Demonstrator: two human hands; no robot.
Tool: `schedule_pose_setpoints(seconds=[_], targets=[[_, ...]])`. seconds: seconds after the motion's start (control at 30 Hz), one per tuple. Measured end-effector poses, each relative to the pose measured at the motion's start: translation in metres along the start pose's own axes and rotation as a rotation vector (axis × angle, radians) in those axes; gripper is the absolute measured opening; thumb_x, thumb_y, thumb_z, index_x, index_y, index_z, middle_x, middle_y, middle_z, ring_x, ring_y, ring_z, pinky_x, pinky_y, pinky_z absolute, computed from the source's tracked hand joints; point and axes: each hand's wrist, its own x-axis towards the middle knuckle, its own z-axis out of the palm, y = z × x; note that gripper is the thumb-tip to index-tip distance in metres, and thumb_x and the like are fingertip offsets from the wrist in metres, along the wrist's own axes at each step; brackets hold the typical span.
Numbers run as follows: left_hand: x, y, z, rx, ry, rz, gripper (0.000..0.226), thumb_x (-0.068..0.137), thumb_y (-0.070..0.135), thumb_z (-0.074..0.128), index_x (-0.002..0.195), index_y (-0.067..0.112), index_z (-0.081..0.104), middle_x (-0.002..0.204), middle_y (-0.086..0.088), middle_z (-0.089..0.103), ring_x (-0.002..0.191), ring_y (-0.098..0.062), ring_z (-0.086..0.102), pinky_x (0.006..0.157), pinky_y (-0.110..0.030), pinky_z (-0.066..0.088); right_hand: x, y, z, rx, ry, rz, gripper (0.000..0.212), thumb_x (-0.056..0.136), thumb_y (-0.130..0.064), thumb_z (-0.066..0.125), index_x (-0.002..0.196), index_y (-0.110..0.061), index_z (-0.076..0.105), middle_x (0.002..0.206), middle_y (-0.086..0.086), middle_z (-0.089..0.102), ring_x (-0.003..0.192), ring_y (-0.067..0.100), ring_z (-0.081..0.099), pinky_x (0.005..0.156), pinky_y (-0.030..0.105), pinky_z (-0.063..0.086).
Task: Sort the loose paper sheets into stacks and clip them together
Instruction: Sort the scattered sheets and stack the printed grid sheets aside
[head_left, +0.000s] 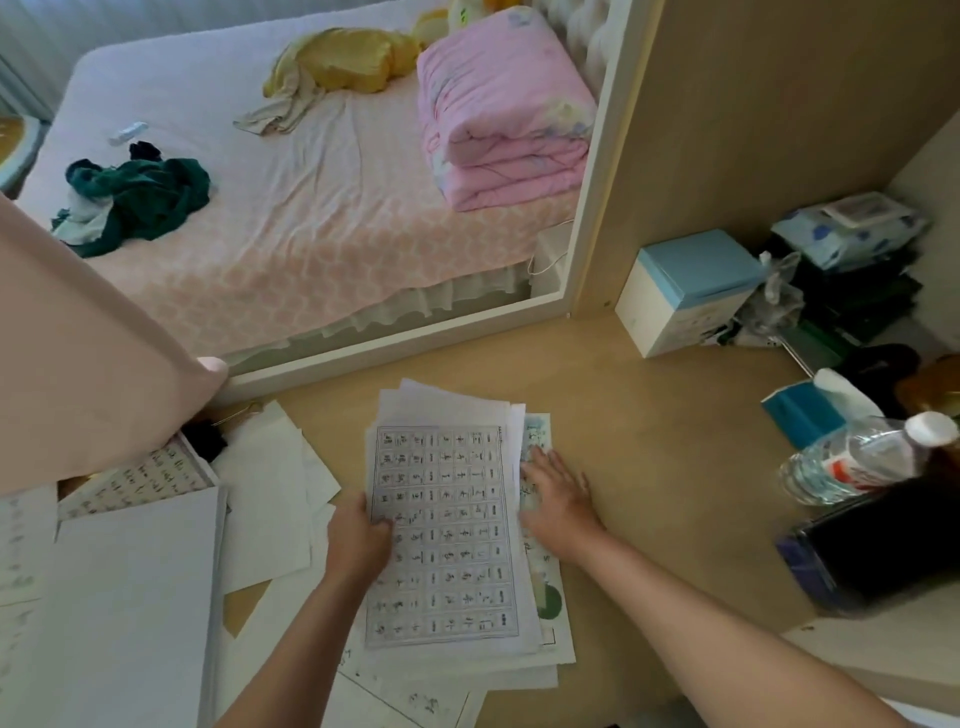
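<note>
Home bedroom: bed fills upper left of frame, folded pink quilt and clothes on it; wooden desk at lower right.

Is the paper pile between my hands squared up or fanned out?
Fanned out: the paper pile shows offset sheet edges at top, right and bottom.

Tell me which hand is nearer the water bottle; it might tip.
Right. The right hand rests on the paper stack's edge facing the water bottle; the left hand grips the opposite edge.
</note>
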Motion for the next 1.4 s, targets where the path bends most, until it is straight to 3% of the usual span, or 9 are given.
schedule_pose_setpoints(seconds=[0.13, 0.23, 0.3, 0.47, 0.6, 0.87, 1.07, 1.2, 1.4], targets=[[-0.002, 0.003, 0.018, 0.020, 0.001, 0.002, 0.031, 0.081, 0.023, 0.069, 0.111, 0.016, 0.064, 0.110, -0.008, 0.062, 0.105, -0.033, 0.060, 0.092, -0.049, 0.053, 0.000, -0.018, 0.003, 0.520, 0.307, 0.272, 0.066, 0.084, -0.007, 0.059, 0.146, -0.022, 0.042, 0.151, 0.001, 0.038, 0.142, 0.023, 0.033, 0.114, 0.036, 0.035], [-0.008, 0.010, 0.022, -0.105, -0.063, -0.010, 0.030, 0.083, 0.014, 0.068, 0.113, 0.018, 0.063, 0.106, -0.001, 0.070, 0.094, -0.025, 0.068, 0.083, -0.047, 0.059, 0.001, -0.031, 0.005, 0.704, 0.292, 0.454, 0.077, 0.078, -0.013, 0.066, 0.148, -0.022, 0.035, 0.139, 0.000, 0.044, 0.125, 0.023, 0.050, 0.088, 0.030, 0.049], [-0.010, 0.013, 0.021, -0.144, -0.089, -0.036, 0.031, 0.085, 0.010, 0.066, 0.114, 0.019, 0.060, 0.105, -0.001, 0.070, 0.092, -0.024, 0.069, 0.082, -0.045, 0.058, 0.003, -0.031, 0.008, 0.755, 0.237, 0.538, 0.079, 0.075, -0.018, 0.071, 0.145, -0.020, 0.035, 0.136, 0.002, 0.051, 0.114, 0.024, 0.058, 0.088, 0.035, 0.054], [-0.009, 0.012, 0.015, -0.259, -0.149, -0.062, 0.032, 0.092, 0.014, 0.065, 0.120, 0.019, 0.052, 0.111, -0.002, 0.064, 0.087, -0.019, 0.066, 0.065, -0.035, 0.056, 0.003, -0.019, 0.010, 0.584, 0.143, 0.504, 0.028, 0.080, -0.019, 0.073, 0.106, -0.016, 0.062, 0.104, 0.001, 0.069, 0.091, 0.020, 0.067, 0.083, 0.038, 0.059], [-0.012, -0.001, 0.005, -0.108, -0.112, -0.026, 0.036, 0.097, 0.018, 0.058, 0.132, 0.016, 0.051, 0.118, -0.001, 0.062, 0.100, -0.018, 0.059, 0.085, -0.033, 0.049, -0.001, -0.005, -0.016, 0.681, 0.203, 0.434, 0.005, 0.089, -0.018, 0.068, 0.094, -0.015, 0.066, 0.097, 0.003, 0.072, 0.087, 0.021, 0.069, 0.083, 0.044, 0.060], [-0.047, -0.024, 0.015, 0.347, -0.045, 0.183, 0.056, 0.090, 0.027, 0.065, 0.140, 0.018, 0.043, 0.139, -0.004, 0.039, 0.130, -0.024, 0.035, 0.095, -0.039, 0.045, -0.023, 0.042, -0.032, 0.412, 0.219, 0.511, 0.013, 0.096, -0.024, 0.056, 0.106, -0.020, 0.062, 0.104, 0.000, 0.067, 0.095, 0.025, 0.062, 0.085, 0.039, 0.054], [-0.053, -0.014, 0.029, 0.324, -0.113, 0.039, 0.059, 0.086, 0.027, 0.067, 0.136, 0.013, 0.039, 0.133, -0.010, 0.041, 0.125, -0.030, 0.042, 0.100, -0.039, 0.042, -0.030, 0.000, 0.003, 0.326, 0.252, 0.590, 0.025, 0.081, -0.019, 0.061, 0.105, -0.022, 0.053, 0.112, 0.007, 0.044, 0.098, 0.031, 0.055, 0.075, 0.040, 0.055], [-0.046, -0.014, 0.025, 0.241, -0.142, -0.027, 0.047, 0.088, 0.031, 0.065, 0.127, 0.014, 0.046, 0.123, -0.007, 0.057, 0.113, -0.027, 0.058, 0.096, -0.041, 0.049, -0.038, -0.029, 0.016, 0.489, 0.174, 0.613, 0.035, 0.081, -0.011, 0.062, 0.111, -0.020, 0.050, 0.105, 0.002, 0.061, 0.077, 0.018, 0.063, 0.057, 0.026, 0.052], [-0.054, -0.026, 0.021, 0.143, -0.146, 0.044, 0.037, 0.089, 0.026, 0.066, 0.125, 0.017, 0.059, 0.113, -0.001, 0.060, 0.101, -0.019, 0.058, 0.088, -0.032, 0.050, -0.040, -0.030, 0.015, 0.480, 0.111, 0.635, 0.023, 0.077, -0.011, 0.066, 0.099, -0.014, 0.058, 0.088, 0.001, 0.067, 0.072, 0.017, 0.064, 0.060, 0.028, 0.052]])
